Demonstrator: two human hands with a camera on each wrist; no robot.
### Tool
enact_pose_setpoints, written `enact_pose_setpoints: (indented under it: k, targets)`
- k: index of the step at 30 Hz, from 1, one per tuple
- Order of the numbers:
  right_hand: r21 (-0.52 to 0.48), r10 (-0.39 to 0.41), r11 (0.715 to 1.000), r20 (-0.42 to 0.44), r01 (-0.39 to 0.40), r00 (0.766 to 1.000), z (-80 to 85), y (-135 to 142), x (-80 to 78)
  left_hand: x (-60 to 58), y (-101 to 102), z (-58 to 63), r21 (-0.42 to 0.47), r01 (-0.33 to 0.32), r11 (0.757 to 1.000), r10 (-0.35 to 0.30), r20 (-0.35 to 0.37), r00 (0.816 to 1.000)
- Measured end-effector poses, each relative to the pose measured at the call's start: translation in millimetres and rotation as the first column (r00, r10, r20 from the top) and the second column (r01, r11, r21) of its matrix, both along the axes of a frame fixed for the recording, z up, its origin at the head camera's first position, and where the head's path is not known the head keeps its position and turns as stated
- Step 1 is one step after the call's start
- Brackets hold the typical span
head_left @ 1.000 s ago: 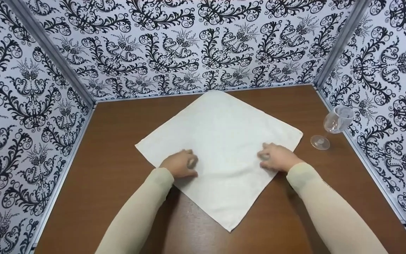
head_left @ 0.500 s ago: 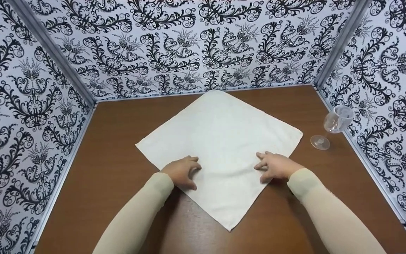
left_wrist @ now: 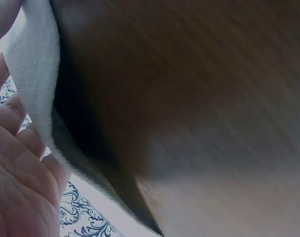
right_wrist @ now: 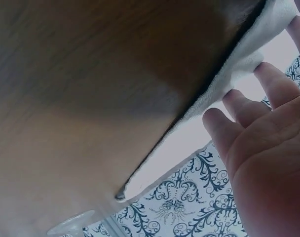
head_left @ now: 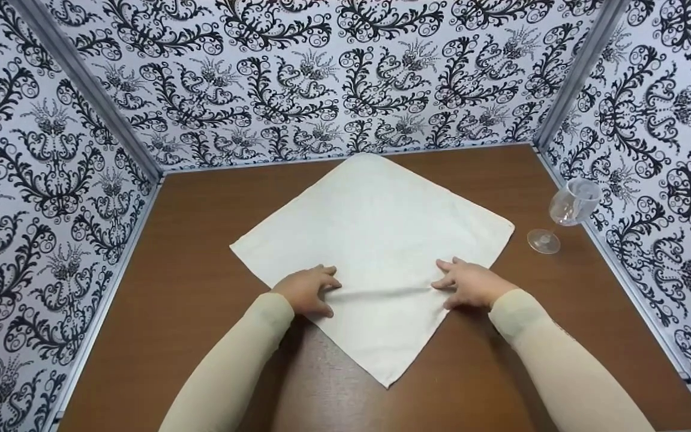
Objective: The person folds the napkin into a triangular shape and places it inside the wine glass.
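Observation:
A white cloth napkin [head_left: 375,228] lies spread like a diamond on the brown table, one corner towards me. My left hand [head_left: 308,291] rests on its left near edge, thumb and fingers apart; in the left wrist view the napkin's edge [left_wrist: 36,64] bows up off the table beside the fingers. On the right near edge, my right hand [head_left: 471,284] touches the cloth with spread fingers. Its fingers [right_wrist: 241,106] look fairly straight against the napkin in the right wrist view. A low crease runs across the napkin between both hands.
A stemmed wine glass [head_left: 573,204] stands on the table's right side, past the napkin's right corner. Patterned black-and-white panels [head_left: 297,78] in grey frames wall the brown table [head_left: 195,240] at the back and both sides.
From curled above the cloth, both hands have opened their fingers and come down nearer me onto it. The crease has sharpened, and the napkin's near corner has shifted slightly away from me.

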State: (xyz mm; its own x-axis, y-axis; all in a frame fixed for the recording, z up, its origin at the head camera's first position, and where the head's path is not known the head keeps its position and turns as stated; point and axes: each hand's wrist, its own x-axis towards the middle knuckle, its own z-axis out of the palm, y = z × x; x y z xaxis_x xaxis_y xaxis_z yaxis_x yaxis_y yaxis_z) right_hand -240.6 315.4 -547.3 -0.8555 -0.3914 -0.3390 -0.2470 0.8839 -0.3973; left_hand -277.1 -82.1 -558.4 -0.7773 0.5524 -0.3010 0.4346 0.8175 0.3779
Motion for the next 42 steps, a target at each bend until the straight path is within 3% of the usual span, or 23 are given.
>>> enact_pose_setpoints:
  k: [4, 10, 19, 27, 34, 42]
  targets:
    - [0.011, 0.004, 1.0, -0.024, -0.004, 1.0, -0.5, 0, -0.5, 0.8, -1, 3.6, 0.019, -0.001, 1.0, 0.001, 0.003, 1.0]
    - [0.055, 0.023, 0.998, -0.064, -0.019, 0.998, 0.1, -3, -2.1, -4.0, -5, -1.1, 0.049, -0.006, 0.999, 0.005, 0.003, 1.0]
    - [0.082, 0.03, 0.996, -0.093, -0.022, 0.995, -2.0, -5, -2.2, -6.9, -8, -3.6, 0.102, -0.004, 0.995, 0.008, -0.044, 0.999]
    - [0.018, 0.052, 0.999, -0.209, -0.05, 0.976, -5.4, -3, -3.8, -6.8, -8, -2.3, 0.127, -0.032, 0.991, 0.044, -0.094, 0.995]
    - [-0.116, -0.091, 0.991, -0.251, 0.064, 0.964, -1.3, -2, -13.2, -11.6, -8, 1.2, 0.154, -0.138, 0.978, 0.154, -0.099, 0.983]
    - [-0.092, -0.203, 0.978, -0.25, 0.186, 0.947, 1.6, -10, -30.2, -17.2, -4, 2.2, 0.125, -0.242, 0.962, 0.261, -0.163, 0.952]
